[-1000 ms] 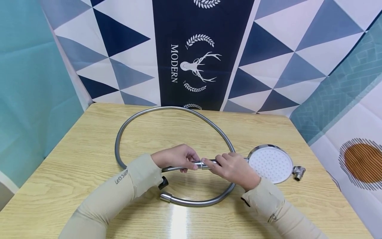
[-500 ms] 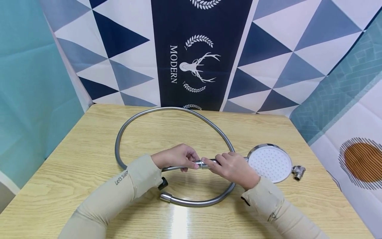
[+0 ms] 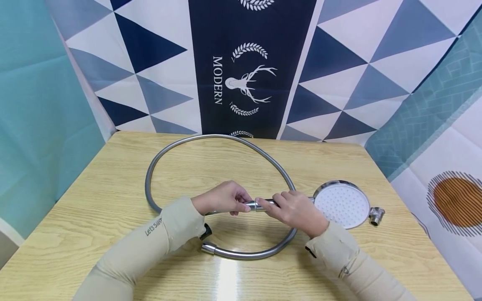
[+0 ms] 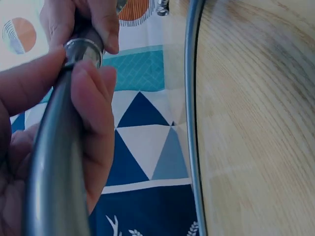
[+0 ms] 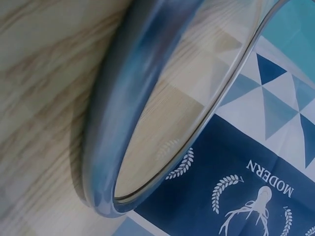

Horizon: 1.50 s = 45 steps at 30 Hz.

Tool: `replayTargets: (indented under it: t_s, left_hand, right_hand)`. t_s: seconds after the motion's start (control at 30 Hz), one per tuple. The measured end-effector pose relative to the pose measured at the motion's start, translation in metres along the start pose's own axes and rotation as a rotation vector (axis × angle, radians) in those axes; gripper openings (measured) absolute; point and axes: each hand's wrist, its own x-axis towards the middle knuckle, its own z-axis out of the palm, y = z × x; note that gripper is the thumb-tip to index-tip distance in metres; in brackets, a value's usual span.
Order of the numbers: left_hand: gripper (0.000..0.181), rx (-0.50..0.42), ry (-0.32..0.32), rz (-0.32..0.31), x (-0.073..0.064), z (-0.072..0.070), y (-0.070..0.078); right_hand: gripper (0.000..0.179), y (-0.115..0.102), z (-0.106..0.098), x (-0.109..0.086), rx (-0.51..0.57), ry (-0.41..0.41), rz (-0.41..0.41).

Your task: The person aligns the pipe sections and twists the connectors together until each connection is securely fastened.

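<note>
In the head view, my left hand (image 3: 224,198) pinches the metal end of a grey shower hose (image 3: 222,135) between thumb and fingers. My right hand (image 3: 295,211) grips the handle of a shower head (image 3: 342,205), its thumb lying close to the joint. Handle and hose end meet in line at a bright chrome ring, which the left wrist view shows beyond my left fingers (image 4: 93,105). The round white spray face points up, right of my right hand. The hose's other end (image 3: 209,248) lies loose on the table, nearer me. Only hose, table and cloth fill the right wrist view.
On the wooden table (image 3: 124,167), a small chrome fitting (image 3: 376,216) lies just right of the shower head. The hose makes a wide loop behind and around my hands. A patterned cloth (image 3: 162,62) hangs at the table's far edge, with more cloth at both sides.
</note>
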Motion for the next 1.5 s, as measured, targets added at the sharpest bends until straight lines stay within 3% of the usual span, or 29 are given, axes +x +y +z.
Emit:
replayTargets:
  t_s: [0.2,0.37,0.57,0.8,1.03,1.2,1.5]
  left_hand:
    - [0.007,0.039,0.048,0.021,-0.003,0.001,-0.001]
    - [0.010,0.030,0.050,0.050,-0.009,-0.003,-0.014]
    - [0.016,0.027,0.132,0.083,-0.021,-0.010,-0.034]
    - [0.020,0.017,0.218,0.078,-0.026,-0.017,-0.047]
    - [0.018,-0.038,0.292,0.024,-0.020,-0.022,-0.062]
    - [0.020,-0.012,0.342,-0.051,-0.018,-0.023,-0.066]
    - [0.018,-0.033,0.349,-0.112,-0.020,-0.025,-0.069]
  right_hand:
    - [0.033,0.002,0.004,0.001,0.061,0.000,0.019]
    - [0.034,0.003,0.012,0.010,0.106,0.007,-0.008]
    - [0.022,0.005,0.022,0.034,0.101,-0.077,-0.005]
    - [0.030,0.005,0.034,0.055,0.048,-0.171,0.075]
    - [0.028,0.004,0.051,0.064,0.059,-0.181,0.087]
    - [0.028,0.001,0.058,0.068,0.063,-0.208,0.088]
    - [0.025,-0.006,0.068,0.076,0.072,-0.258,0.111]
